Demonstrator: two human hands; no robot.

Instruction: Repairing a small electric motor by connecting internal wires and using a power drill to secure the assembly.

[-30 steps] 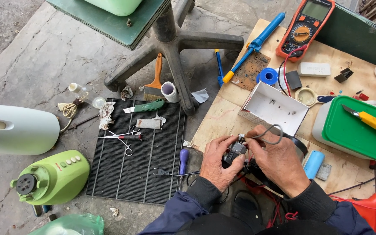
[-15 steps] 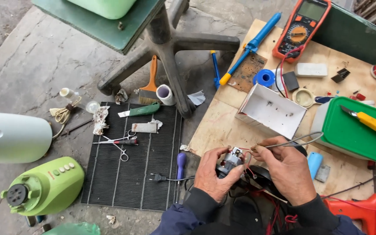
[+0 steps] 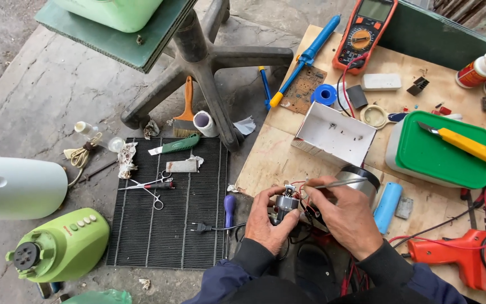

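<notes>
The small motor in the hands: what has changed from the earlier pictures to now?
The left hand keeps the small motor gripped throughout. The right hand keeps its grip on the thin metal tool, whose tip stays at the motor's top. Both hands sit slightly lower and more to the right in view, mostly because the camera shifted. The white box and green-lidded tub stayed put.

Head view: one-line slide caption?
Left hand grips a small electric motor while right hand applies a thin metal tool over a cluttered plywood bench.
</notes>
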